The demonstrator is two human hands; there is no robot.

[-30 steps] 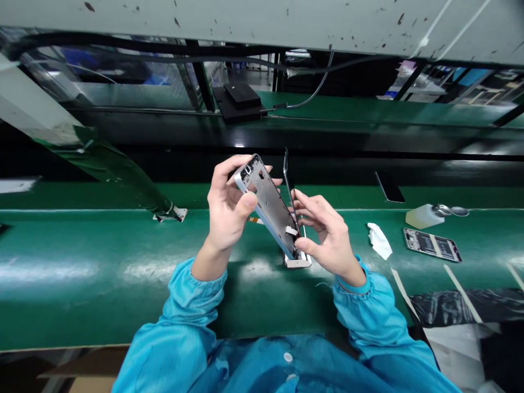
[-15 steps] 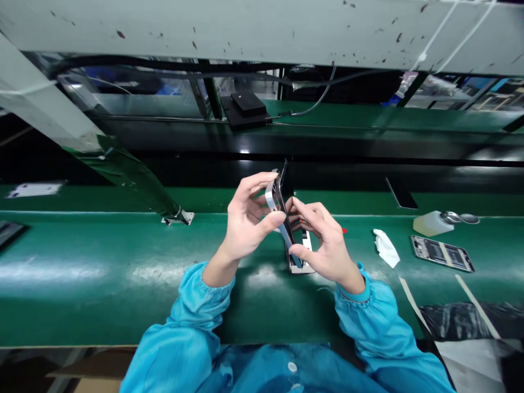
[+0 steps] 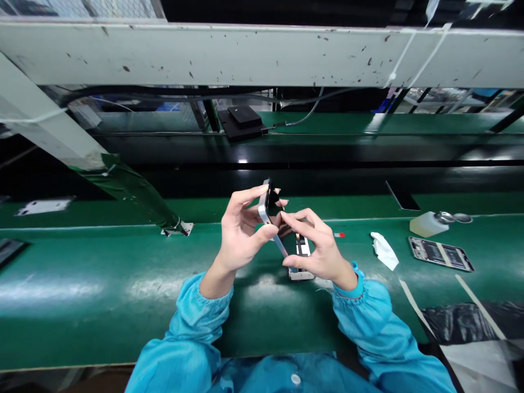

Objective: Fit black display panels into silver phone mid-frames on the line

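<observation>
My left hand (image 3: 243,234) grips the upper end of a silver phone frame with a black screen panel (image 3: 271,210), thumb and fingers pinching its edges. My right hand (image 3: 317,248) presses on the same phone from the right, fingers closed on its lower edge and face. The phone is held tilted above the green belt (image 3: 102,273). Under my right hand, another phone part (image 3: 302,261) lies flat on the belt, partly hidden.
A white cloth (image 3: 383,250), an open phone chassis (image 3: 441,254) and a small white bottle (image 3: 429,222) lie to the right. A black box with a cable (image 3: 243,121) sits on the far shelf. A grey slanted post (image 3: 82,153) rises at the left.
The screen panel, held apart from the frame a second ago, has been closed against it. Both hands now press the two together, slightly lower in view.
</observation>
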